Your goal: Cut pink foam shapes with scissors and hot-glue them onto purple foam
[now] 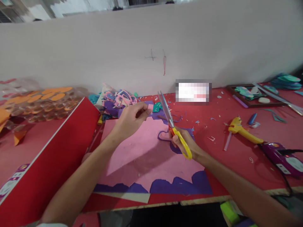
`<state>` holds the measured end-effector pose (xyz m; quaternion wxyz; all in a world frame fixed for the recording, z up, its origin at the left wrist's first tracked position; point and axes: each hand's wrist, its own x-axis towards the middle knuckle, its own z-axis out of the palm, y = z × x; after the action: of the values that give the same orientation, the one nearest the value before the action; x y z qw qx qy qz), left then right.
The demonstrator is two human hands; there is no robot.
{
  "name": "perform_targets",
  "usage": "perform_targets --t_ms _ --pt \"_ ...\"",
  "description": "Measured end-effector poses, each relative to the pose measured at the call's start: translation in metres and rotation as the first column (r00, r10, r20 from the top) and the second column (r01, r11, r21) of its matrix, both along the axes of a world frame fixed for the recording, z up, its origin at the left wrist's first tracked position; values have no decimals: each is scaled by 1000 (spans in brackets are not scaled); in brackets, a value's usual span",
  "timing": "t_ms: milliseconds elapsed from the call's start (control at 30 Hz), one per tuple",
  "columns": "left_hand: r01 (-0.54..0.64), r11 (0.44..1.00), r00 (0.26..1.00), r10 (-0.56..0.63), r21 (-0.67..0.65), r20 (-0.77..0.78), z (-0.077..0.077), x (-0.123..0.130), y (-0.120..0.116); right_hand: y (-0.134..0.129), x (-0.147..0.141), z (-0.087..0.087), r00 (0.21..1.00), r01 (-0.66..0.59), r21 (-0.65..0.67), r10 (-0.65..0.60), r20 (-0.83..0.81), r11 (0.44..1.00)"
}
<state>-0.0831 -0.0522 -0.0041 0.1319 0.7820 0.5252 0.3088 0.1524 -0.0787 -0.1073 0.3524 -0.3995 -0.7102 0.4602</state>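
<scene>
Scissors [170, 119], one pair, are gripped in the right hand [188, 139], above one large pink sheet [132, 151] on the red surface [232, 170]; the left hand [131, 117] pinches one small pink piece [150, 108], near one teal piece [156, 107]. I judge the step is trimming, and the next cut would ask for bringing piece and blades together. To the right lies one yellow glue gun [236, 127]
</scene>
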Motion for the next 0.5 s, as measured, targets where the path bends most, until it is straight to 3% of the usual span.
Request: perform_targets --t_ms 267,500 --pt "16 1000 996 -14 -25 84 -2 10 -11 -7 -3 9 991 -96 -55 91 -98 994" --pt "-18 999 995 15 28 101 -4 17 -17 -4 -1 6 998 -53 40 52 29 998"
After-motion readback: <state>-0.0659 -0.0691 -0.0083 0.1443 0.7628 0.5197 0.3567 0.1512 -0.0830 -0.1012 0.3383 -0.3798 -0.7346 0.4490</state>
